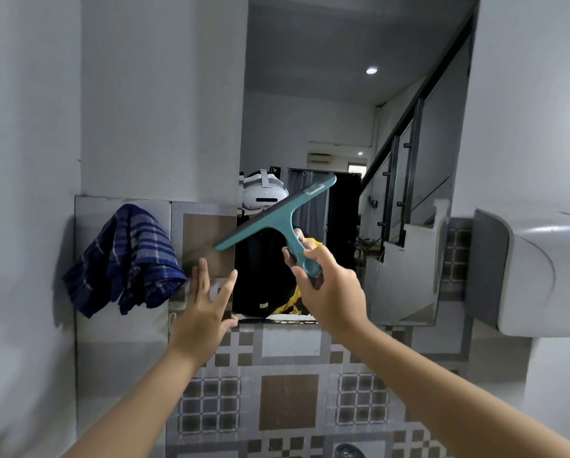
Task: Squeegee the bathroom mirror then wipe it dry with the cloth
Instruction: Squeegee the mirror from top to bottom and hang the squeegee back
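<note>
**Squeegee up at the glass, blade tilted, stroke to be set**

We take the mirror [353, 127] as our landmark. The teal squeegee [278, 215] sits in front of its lower left part, the blade slanting from low at the mirror's left edge up toward its middle. Whether the rubber edge touches the glass we cannot tell.

To do this step well, we judge we should level the blade, carry it to the mirror's top, lay the full rubber edge flat on the glass and pull down in one steady, evenly pressed stroke. Each following stroke should overlap the last a little, so no wet strip stays between them. A tilted blade would likely leave streaks.

Our right hand [329, 292] reaches up from below the mirror, wrist bent back, fingers closed around the squeegee's handle near its end. Our left hand [205, 309] is at the mirror's lower left corner, empty, fingers spread and pointing up, the palm toward the tiled wall [290, 401]; the thumb is just at the mirror's bottom edge.

The blue checked cloth [124, 259] hangs on the wall left of the mirror, near the left hand and untouched.
</note>
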Available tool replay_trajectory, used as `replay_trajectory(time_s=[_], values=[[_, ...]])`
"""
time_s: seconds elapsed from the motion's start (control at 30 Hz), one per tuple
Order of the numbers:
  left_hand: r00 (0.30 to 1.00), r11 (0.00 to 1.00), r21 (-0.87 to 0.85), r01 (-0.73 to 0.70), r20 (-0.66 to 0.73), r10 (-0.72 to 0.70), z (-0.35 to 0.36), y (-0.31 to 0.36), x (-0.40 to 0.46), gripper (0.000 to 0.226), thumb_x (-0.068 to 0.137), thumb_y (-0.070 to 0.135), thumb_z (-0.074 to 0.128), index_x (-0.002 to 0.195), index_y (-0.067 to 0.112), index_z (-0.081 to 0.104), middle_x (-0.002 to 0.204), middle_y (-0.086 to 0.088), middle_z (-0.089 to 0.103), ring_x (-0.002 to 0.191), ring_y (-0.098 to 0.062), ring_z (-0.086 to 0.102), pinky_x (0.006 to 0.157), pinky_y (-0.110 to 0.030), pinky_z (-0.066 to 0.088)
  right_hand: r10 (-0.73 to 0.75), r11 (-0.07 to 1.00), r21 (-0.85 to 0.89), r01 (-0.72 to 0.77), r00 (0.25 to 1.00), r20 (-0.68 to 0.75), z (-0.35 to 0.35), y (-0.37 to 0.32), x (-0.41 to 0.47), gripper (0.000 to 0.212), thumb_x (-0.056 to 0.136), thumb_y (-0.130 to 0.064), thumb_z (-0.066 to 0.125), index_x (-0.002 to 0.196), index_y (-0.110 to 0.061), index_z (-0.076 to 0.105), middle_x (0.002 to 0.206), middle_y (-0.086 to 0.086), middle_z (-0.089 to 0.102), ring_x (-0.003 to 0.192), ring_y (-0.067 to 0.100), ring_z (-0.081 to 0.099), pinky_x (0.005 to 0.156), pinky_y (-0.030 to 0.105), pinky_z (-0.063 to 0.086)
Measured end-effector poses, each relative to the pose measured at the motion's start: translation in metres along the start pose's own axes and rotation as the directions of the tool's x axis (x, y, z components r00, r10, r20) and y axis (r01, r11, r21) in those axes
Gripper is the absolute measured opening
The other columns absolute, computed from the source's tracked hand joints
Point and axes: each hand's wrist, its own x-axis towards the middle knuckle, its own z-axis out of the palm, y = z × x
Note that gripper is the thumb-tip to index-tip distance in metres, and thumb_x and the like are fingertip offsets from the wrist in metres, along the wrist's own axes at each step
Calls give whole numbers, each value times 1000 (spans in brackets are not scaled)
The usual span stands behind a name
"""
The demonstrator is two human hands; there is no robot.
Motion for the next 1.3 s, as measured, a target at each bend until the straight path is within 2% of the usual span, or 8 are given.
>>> replay_trajectory(time_s=[0.2, 0.33, 0.53, 0.7, 0.83, 0.9, 1.07, 1.3], values=[[999, 1000, 3, 31, 8, -31, 3, 0, 0, 100, 67, 30, 80, 145, 29, 18, 153, -24, -2, 137, -46, 15, 77, -47, 55, -125, 987, -109, 122, 992, -18, -20, 28, 10, 29, 85, -32, 69, 107, -14, 62, 93, 4, 71, 69, 26, 62, 49, 20, 39], [998, 998, -5, 61, 7, -61, 5, 0, -1, 99, 73, 30, 75, 145, 34, 7, 154, -17, -15, 140, -39, 0, 87, -50, 50, -167, 976, -149, 161, 985, -31, -32, 41, 13, 29, 82, -30, 73, 106, -14, 66, 85, 4, 73, 61, 23, 61, 50, 20, 38], [995, 993, 64, 100, 19, -101, 5, 1, 0, 94, 74, 37, 72, 145, 35, 10, 154, -14, -20, 141, -36, -2, 91, -51, 48, -186, 964, -195, 178, 982, -23, -57, 71, 16, 31, 80, -30, 75, 108, -17, 68, 66, -2, 63, 43, -1, 34, 43, 12, 22], [992, 991, 60, 122, 33, -124, 2, 5, 1, 90, 76, 35, 70, 146, 33, 14, 153, -11, -24, 141, -35, -5, 82, -50, 53, -209, 948, -245, 203, 978, 1, -78, 92, 17, 33, 79, -29, 77, 108, -19, 68, 65, -12, 55, 45, 13, 43, 42, 12, 28], [993, 993, 40, 113, 30, -114, 1, 6, 1, 89, 74, 32, 72, 145, 31, 19, 154, -12, -19, 141, -36, -3, 74, -51, 55, -181, 951, -246, 186, 983, 42, -102, 120, 13, 32, 79, -30, 77, 107, -20, 66, 59, -9, 54, 39, 3, 39, 41, 15, 28], [994, 995, 21, 102, 22, -102, 4, 4, 1, 92, 71, 28, 75, 145, 30, 20, 155, -13, -17, 141, -37, -1, 75, -50, 55, -153, 956, -246, 160, 987, 51, -114, 134, 10, 31, 79, -31, 75, 106, -20, 65, 60, -9, 55, 41, 1, 41, 40, 18, 33], [991, 991, -1, 132, 22, -132, 9, 2, 1, 95, 71, 22, 77, 146, 32, 18, 154, -8, -24, 142, -32, -11, 83, -53, 51, -93, 971, -222, 94, 996, 14, -136, 169, -6, 33, 79, -49, 60, 106, -30, 58, 70, 5, 69, 49, 25, 58, 42, 40, 53], [991, 991, -23, 133, 23, -133, 11, 1, 1, 97, 68, 18, 79, 144, 32, 22, 155, -11, -19, 141, -32, -12, 82, -60, 49, -76, 983, -167, 76, 997, 8, -144, 182, -26, 35, 83, -51, 59, 106, -25, 57, 79, 2, 69, 54, 23, 64, 46, 40, 57]])
